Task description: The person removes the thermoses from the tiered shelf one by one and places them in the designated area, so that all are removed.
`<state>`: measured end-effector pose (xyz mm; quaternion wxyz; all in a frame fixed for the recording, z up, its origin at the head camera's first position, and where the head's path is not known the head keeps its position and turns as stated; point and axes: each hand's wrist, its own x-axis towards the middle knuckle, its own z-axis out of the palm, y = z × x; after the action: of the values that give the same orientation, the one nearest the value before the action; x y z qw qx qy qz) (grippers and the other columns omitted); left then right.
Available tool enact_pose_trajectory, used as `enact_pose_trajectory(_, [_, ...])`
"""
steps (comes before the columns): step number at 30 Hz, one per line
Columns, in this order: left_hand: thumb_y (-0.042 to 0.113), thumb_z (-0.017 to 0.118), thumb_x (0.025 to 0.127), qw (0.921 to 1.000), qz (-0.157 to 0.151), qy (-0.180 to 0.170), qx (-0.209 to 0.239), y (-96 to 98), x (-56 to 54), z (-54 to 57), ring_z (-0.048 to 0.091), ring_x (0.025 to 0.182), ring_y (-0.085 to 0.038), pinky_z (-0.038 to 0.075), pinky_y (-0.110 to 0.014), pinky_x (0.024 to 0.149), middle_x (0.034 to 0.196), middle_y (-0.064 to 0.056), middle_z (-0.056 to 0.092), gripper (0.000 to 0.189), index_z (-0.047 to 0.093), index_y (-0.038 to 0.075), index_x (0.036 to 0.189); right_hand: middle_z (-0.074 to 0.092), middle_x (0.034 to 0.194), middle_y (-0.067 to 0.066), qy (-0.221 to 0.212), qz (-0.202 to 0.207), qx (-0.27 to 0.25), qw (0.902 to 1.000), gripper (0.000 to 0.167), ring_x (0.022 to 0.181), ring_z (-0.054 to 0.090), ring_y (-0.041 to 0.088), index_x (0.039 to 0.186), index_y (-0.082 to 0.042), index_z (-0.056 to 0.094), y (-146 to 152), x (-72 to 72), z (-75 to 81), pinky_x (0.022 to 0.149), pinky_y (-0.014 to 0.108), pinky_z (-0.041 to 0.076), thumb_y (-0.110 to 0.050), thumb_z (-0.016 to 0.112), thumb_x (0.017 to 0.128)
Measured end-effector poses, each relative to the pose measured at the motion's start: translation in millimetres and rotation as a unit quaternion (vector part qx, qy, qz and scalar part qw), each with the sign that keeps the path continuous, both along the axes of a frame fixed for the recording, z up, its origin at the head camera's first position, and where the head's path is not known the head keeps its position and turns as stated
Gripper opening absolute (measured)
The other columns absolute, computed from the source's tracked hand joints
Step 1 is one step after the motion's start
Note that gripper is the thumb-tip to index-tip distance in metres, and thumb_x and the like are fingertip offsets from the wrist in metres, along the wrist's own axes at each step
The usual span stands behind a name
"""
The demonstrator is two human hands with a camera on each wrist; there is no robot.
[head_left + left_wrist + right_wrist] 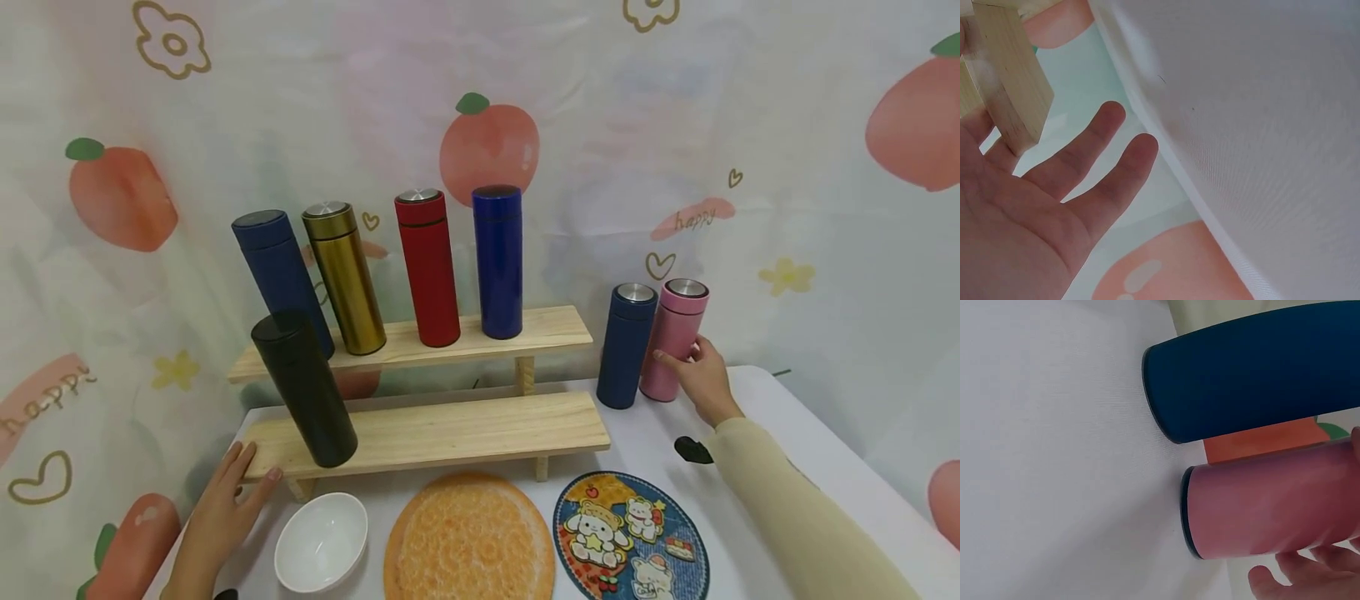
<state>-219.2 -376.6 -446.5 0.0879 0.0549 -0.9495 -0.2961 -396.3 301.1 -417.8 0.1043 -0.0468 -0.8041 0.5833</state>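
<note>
At the right, my right hand (pixel 705 379) grips a pink thermos bottle (pixel 675 337) with a silver lid, thumb on its near side. In the right wrist view the pink bottle (pixel 1260 509) has its dark base close to the white cloth, with fingers (pixel 1304 565) along its side. A dark blue thermos (pixel 627 346) stands right beside it. My left hand (pixel 221 508) rests at the left end of a two-tier wooden stand (pixel 480 429), at its lower board. In the left wrist view two fingers (pixel 1116 175) reach out loosely below the board's end (pixel 1013 75).
On the upper board stand blue (pixel 281 275), gold (pixel 345 279), red (pixel 427 267) and royal blue (pixel 498 262) bottles. A black bottle (pixel 303 387) is on the lower board. In front lie a white bowl (pixel 321 542), a round orange-brown mat (pixel 468 542) and a cartoon mat (pixel 630 533).
</note>
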Motion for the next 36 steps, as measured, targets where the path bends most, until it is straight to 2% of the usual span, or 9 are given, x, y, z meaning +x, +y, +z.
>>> enact_pose_trajectory(5, [0.051,0.060,0.109,0.9999,0.005,-0.012,-0.002,0.2,-2.0,0.6,0.031,0.148,-0.061,0.043,-0.067,0.111,0.169,-0.038,0.017,0.088,0.029,-0.010,0.163,0.009,0.175,0.029,-0.006,0.003,-0.025,0.9997,0.088,0.160,0.013,0.048,0.171,-0.001,0.000,3.5,8.6,3.4,0.124,0.066,0.022,-0.031,0.058,0.110])
enact_pose_trajectory(8, [0.052,0.060,0.109,0.9998,0.005,-0.022,-0.003,0.4,-2.9,0.5,0.030,0.149,-0.060,0.043,-0.066,0.112,0.170,-0.037,0.016,0.088,0.028,-0.009,0.163,0.011,0.175,0.029,0.006,-0.019,-0.045,0.9988,0.086,0.160,0.015,0.047,0.171,-0.003,0.003,4.6,17.2,9.9,0.125,0.064,0.021,-0.035,0.054,0.111])
enact_pose_trajectory(11, [0.055,0.058,0.108,0.9995,0.004,-0.030,-0.006,0.3,-3.7,1.1,0.031,0.149,-0.059,0.042,-0.067,0.113,0.171,-0.036,0.015,0.090,0.027,-0.008,0.164,0.019,0.174,0.027,0.026,-0.056,-0.059,0.9963,0.081,0.158,0.023,0.046,0.172,-0.005,0.012,1.6,26.0,20.8,0.126,0.061,0.023,-0.037,0.053,0.110])
enact_pose_trajectory(15, [0.056,0.057,0.109,0.9997,0.004,-0.025,-0.007,-0.9,-3.1,2.0,0.034,0.147,-0.059,0.042,-0.067,0.112,0.171,-0.035,0.014,0.090,0.027,-0.008,0.165,0.032,0.171,0.021,0.065,-0.088,-0.078,0.9909,0.071,0.154,0.036,0.038,0.171,-0.011,0.025,-9.2,37.2,39.3,0.127,0.050,0.030,-0.032,0.053,0.110])
enact_pose_trajectory(20, [0.052,0.059,0.109,0.9998,0.004,-0.018,-0.002,-1.0,-0.5,1.6,0.031,0.149,-0.060,0.043,-0.067,0.112,0.170,-0.037,0.015,0.088,0.028,-0.010,0.163,0.039,0.167,0.014,0.127,-0.096,-0.125,0.9793,0.063,0.147,0.043,0.025,0.168,-0.015,0.036,-26.7,56.5,61.1,0.122,0.028,0.035,-0.023,0.055,0.109])
enact_pose_trajectory(24, [0.054,0.058,0.109,0.9995,0.008,-0.031,0.003,1.0,-0.6,3.3,0.031,0.149,-0.059,0.041,-0.067,0.114,0.171,-0.035,0.013,0.089,0.026,-0.008,0.164,0.045,0.162,0.015,0.198,-0.078,-0.175,0.9613,0.057,0.146,0.047,0.025,0.163,-0.009,0.044,-45.9,70.2,70.8,0.115,0.018,0.040,-0.013,0.059,0.108])
enact_pose_trajectory(28, [0.054,0.057,0.109,0.9993,0.009,-0.036,0.007,2.1,0.4,3.7,0.032,0.149,-0.058,0.041,-0.066,0.114,0.172,-0.035,0.012,0.090,0.025,-0.008,0.165,0.052,0.151,0.013,0.253,-0.049,-0.194,0.9467,0.051,0.144,0.049,0.027,0.157,-0.004,0.051,-68.0,81.7,74.1,0.113,0.018,0.042,-0.007,0.060,0.107])
enact_pose_trajectory(30, [0.053,0.057,0.109,0.9993,0.008,-0.035,0.008,2.3,0.5,3.9,0.032,0.149,-0.058,0.042,-0.065,0.114,0.171,-0.035,0.012,0.089,0.024,-0.009,0.165,0.055,0.147,0.009,0.265,-0.033,-0.187,0.9454,0.048,0.142,0.050,0.027,0.155,-0.003,0.053,-79.9,87.0,74.8,0.113,0.018,0.042,-0.006,0.059,0.107])
enact_pose_trajectory(36, [0.055,0.057,0.109,0.9987,0.018,-0.046,0.013,2.1,-1.5,3.3,0.028,0.151,-0.058,0.040,-0.064,0.116,0.172,-0.034,0.010,0.091,0.023,-0.007,0.166,0.060,0.141,0.010,0.285,0.031,-0.217,0.9329,0.044,0.134,0.054,0.029,0.150,0.006,0.053,-118.0,95.9,74.9,0.112,0.021,0.045,0.005,0.055,0.105])
